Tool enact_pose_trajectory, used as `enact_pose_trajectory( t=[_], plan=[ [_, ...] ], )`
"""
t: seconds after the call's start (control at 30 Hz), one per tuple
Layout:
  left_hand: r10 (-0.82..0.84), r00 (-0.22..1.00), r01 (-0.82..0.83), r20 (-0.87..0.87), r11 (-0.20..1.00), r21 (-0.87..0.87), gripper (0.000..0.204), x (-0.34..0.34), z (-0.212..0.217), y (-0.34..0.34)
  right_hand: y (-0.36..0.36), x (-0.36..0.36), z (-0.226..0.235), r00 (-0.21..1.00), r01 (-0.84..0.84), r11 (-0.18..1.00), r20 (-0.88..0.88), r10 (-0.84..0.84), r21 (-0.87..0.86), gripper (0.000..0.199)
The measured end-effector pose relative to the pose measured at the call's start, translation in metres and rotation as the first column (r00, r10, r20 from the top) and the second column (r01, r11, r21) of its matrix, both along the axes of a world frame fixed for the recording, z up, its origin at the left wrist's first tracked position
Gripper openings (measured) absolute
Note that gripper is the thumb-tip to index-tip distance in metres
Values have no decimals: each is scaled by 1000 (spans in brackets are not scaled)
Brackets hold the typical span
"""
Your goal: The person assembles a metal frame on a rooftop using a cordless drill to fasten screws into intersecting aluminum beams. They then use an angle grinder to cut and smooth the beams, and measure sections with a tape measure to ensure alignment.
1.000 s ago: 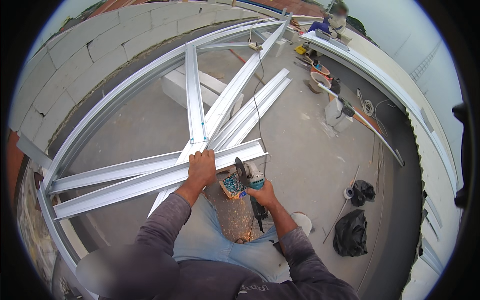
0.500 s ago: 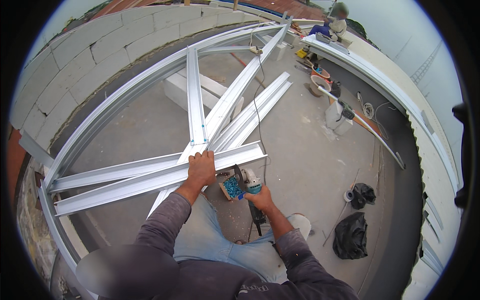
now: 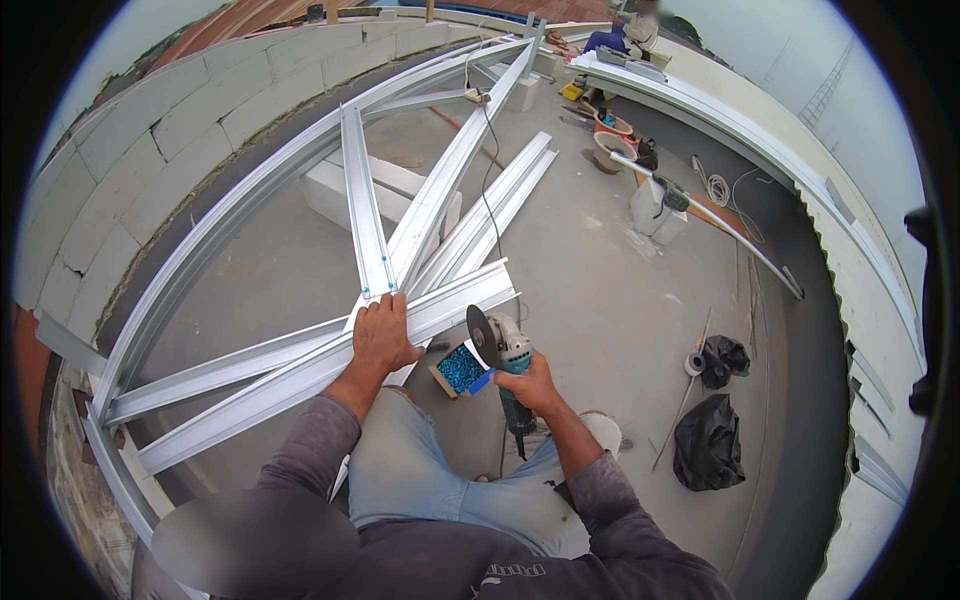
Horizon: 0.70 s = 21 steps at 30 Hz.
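I'm judging channel (image 3: 455, 303) light, stiff, sharp-edged, best held clear of disc (image 3: 482, 337), left fingers (image 3: 374, 312) clasping it, right fingers (image 3: 514, 383) grasping grinder (image 3: 516, 352).

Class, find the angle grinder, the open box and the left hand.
Angle grinder (image 3: 514, 351): head view, grey gear housing.
Open box (image 3: 441, 381): head view, left wall.
Left hand (image 3: 382, 336): head view, its back.

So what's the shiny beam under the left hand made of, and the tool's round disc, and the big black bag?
The beam looks like thin metal, silvery and smooth, with crisp folded edges. The disc is dark and dull, perhaps pressed grit, but its grain is too small to see. The bag seems to be thin plastic: slightly glossy and crumpled.
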<state>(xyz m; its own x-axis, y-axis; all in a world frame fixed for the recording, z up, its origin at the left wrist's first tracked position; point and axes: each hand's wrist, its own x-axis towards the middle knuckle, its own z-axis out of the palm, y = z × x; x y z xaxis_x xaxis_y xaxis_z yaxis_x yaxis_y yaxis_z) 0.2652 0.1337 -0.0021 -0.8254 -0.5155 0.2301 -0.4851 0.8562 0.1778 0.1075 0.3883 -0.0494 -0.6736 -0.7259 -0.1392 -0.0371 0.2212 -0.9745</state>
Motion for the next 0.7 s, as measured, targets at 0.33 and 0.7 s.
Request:
enact_pose_trajectory(
  t=[0.33, 0.7],
  plan=[
    [73, 988, -78, 138, 996, 34, 62, -4, -12, -2, -29, -5, 1, 992, -76, 997, -99, 78, 28, 51],
    [102, 979, -113, 177, 992, 58, 60, -5, -15, -7, -44, -14, -17, 992, -59, 988, -102, 74, 143, 42]
  ],
)
